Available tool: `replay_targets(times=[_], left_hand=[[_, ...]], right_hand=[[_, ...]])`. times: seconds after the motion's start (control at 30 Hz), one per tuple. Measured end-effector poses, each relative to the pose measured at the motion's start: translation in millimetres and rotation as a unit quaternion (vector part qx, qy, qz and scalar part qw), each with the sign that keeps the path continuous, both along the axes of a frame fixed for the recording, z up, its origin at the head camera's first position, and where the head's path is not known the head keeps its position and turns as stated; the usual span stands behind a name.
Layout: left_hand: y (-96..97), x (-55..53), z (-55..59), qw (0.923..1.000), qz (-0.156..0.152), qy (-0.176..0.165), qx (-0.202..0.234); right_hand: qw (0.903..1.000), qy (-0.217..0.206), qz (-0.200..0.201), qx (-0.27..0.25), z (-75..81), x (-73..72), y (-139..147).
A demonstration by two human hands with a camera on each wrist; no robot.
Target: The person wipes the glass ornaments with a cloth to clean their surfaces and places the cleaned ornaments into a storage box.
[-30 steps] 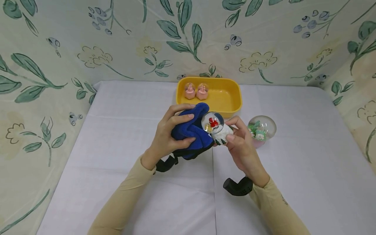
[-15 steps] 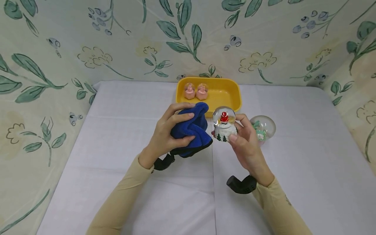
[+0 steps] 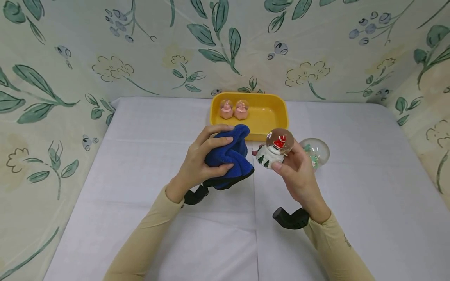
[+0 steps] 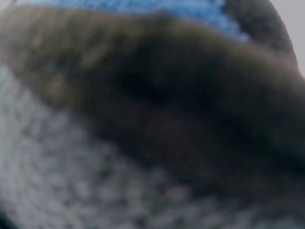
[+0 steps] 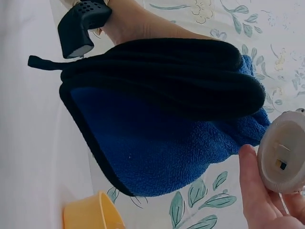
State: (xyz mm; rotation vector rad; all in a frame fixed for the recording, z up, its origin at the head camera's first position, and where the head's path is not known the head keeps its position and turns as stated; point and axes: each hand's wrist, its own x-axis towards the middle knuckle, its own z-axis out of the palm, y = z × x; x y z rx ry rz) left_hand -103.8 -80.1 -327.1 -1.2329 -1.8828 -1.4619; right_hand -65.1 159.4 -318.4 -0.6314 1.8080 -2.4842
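Observation:
In the head view my left hand (image 3: 198, 156) grips a bunched blue cloth (image 3: 228, 158) with black edging, thumb in front and fingers over the top. My right hand (image 3: 299, 173) holds a small snow globe (image 3: 279, 142) by its white base painted with dark green trees; a red-hatted figure shows inside the dome, which leans right. A narrow gap separates cloth and globe. The right wrist view shows the globe's hollow white underside (image 5: 283, 157) and the cloth's folded black hem (image 5: 162, 78). Blurred cloth, dark and grey with a blue strip (image 4: 143, 5), fills the left wrist view.
A yellow tray (image 3: 270, 134) stands behind the hands, with two small pink globes (image 3: 233, 111) at its left. A larger snow globe (image 3: 320, 150) with green decoration is partly hidden behind my right hand. White cloth (image 3: 123, 164) covers the table; a floral curtain hangs behind.
The right hand has drawn the snow globe away from the cloth, to the right, and turned it so the dome now leans right. The left hand keeps the cloth nearly still.

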Motion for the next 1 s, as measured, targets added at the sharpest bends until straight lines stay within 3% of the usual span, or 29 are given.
replay_targets(times=[0.43, 0.67, 1.0], left_hand=[[1.7, 1.5, -2.2, 0.9998, -0.014, -0.012, -0.004], [3.6, 1.3, -2.6, 0.9995, -0.028, -0.013, -0.008], [5.0, 0.5, -2.6, 0.9995, -0.015, -0.020, -0.021]], right_hand=[[0.9929, 0.008, -0.065, 0.099, 9.6, 3.7, -0.5], [0.9930, 0.028, -0.055, 0.101, 8.9, 2.9, -0.9], [0.9899, 0.052, -0.041, 0.126, 10.3, 5.7, -2.7]])
